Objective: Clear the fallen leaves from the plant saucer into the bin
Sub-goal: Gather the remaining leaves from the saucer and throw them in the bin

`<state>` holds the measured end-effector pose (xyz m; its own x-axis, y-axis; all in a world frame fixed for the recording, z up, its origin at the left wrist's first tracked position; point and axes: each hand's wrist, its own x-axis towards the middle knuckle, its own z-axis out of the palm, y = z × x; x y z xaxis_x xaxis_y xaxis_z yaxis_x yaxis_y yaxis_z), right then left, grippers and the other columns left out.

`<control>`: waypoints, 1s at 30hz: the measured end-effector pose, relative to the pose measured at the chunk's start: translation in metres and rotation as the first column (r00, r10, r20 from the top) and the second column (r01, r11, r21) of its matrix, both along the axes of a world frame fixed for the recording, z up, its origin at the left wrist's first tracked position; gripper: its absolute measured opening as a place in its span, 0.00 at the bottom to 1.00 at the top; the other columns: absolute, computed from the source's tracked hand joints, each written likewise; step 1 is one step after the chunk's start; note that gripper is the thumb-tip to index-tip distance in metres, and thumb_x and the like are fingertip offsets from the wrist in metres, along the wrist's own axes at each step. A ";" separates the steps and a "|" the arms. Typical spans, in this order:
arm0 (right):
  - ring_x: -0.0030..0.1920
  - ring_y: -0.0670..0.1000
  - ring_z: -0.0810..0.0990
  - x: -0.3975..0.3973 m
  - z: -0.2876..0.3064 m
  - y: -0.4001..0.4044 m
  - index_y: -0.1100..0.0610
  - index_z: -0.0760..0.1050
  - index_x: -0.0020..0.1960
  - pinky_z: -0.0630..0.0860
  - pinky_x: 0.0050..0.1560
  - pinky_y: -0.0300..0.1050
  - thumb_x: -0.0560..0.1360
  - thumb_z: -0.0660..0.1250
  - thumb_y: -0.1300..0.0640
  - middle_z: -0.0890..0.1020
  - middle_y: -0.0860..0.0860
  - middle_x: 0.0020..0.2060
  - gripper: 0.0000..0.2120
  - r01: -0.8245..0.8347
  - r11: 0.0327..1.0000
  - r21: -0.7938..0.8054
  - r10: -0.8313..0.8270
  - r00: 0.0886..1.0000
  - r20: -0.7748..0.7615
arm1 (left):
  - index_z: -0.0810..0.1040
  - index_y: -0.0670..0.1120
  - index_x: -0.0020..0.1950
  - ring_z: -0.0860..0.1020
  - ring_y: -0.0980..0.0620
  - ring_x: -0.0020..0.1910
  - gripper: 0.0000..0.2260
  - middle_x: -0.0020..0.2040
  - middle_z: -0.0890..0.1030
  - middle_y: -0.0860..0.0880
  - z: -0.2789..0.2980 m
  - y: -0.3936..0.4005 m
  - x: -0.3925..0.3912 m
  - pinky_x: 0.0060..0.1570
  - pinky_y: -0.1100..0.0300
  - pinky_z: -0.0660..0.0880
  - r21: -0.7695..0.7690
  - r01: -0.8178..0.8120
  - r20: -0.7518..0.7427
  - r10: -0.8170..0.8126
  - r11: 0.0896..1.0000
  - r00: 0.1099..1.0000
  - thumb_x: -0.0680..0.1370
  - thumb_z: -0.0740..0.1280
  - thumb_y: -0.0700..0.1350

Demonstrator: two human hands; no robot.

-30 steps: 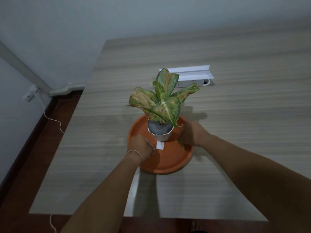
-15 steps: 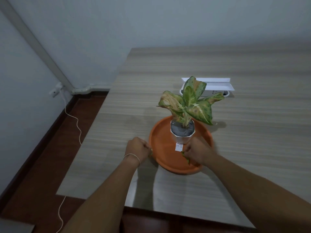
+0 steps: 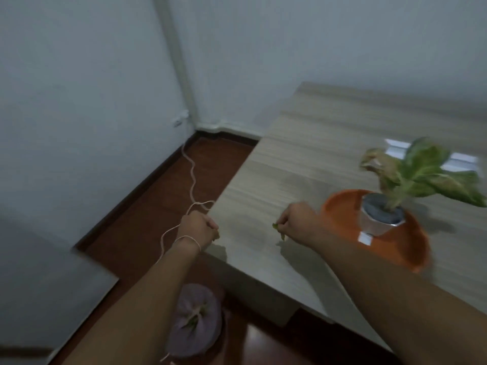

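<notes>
Leaf scraps [image 3: 278,231] are showing green at the curled fingers of the right hand [image 3: 296,219], which is pinching them above the tabletop [image 3: 303,159], just left of the orange saucer [image 3: 340,219]. The left hand [image 3: 198,227] is closing into a fist off the tabletop edge, farther left of the saucer; whether it is gripping leaves cannot be told. The lined bin [image 3: 196,318] is sitting on the floor below and left of the saucer, some leaves already inside. Recommendation: keep both fists shut, carry them directly over the bin opening, lower before releasing, so light scraps are not drifting onto the floor.
</notes>
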<state>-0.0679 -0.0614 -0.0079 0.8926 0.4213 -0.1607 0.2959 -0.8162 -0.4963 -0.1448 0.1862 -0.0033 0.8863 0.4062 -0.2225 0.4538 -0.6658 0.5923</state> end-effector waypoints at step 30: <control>0.33 0.53 0.82 -0.105 -0.307 0.321 0.60 0.83 0.33 0.77 0.34 0.46 0.67 0.67 0.64 0.85 0.54 0.30 0.07 -0.652 0.754 0.078 0.654 0.737 -0.169 | 0.84 0.45 0.34 0.83 0.51 0.34 0.04 0.29 0.82 0.50 -0.288 0.162 -0.177 0.40 0.64 0.79 -0.048 -0.639 -0.147 0.627 0.768 0.765 0.65 0.71 0.37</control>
<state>-0.1733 0.2594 -0.3148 0.3544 0.8934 -0.2760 0.6612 -0.4482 -0.6016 -0.3222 0.3482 -0.2908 0.3998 0.8390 -0.3693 0.8214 -0.1491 0.5505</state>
